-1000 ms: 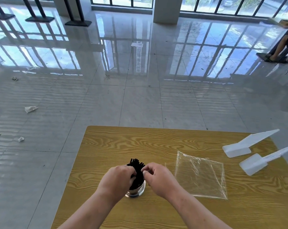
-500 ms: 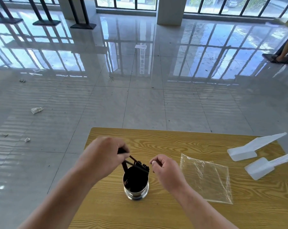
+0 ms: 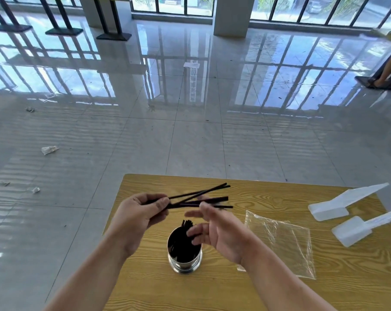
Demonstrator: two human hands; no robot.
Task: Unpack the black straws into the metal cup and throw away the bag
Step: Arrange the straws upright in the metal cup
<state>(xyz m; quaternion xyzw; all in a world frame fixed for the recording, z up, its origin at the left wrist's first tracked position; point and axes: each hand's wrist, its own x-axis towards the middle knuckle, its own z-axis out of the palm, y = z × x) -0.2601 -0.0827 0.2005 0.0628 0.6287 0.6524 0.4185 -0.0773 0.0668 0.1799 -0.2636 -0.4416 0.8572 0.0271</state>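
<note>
A shiny metal cup (image 3: 184, 263) stands on the wooden table (image 3: 268, 194) with a bunch of black straws (image 3: 183, 239) inside it. My left hand (image 3: 139, 216) is raised above and left of the cup and pinches several more black straws (image 3: 199, 195), which fan out to the right. My right hand (image 3: 219, 230) hovers over the cup's right rim with fingers spread and holds nothing. The clear plastic bag (image 3: 282, 241) lies flat on the table to the right of the cup.
Two white plastic scoop-like pieces (image 3: 338, 205) (image 3: 358, 230) lie at the table's right edge. Scraps of litter (image 3: 49, 149) dot the glossy tiled floor beyond. A seated person's leg (image 3: 389, 68) shows at far right.
My left hand has pulled several straws up out of the cup and now holds them nearly level above it. My right hand has opened. The view has tilted up.
</note>
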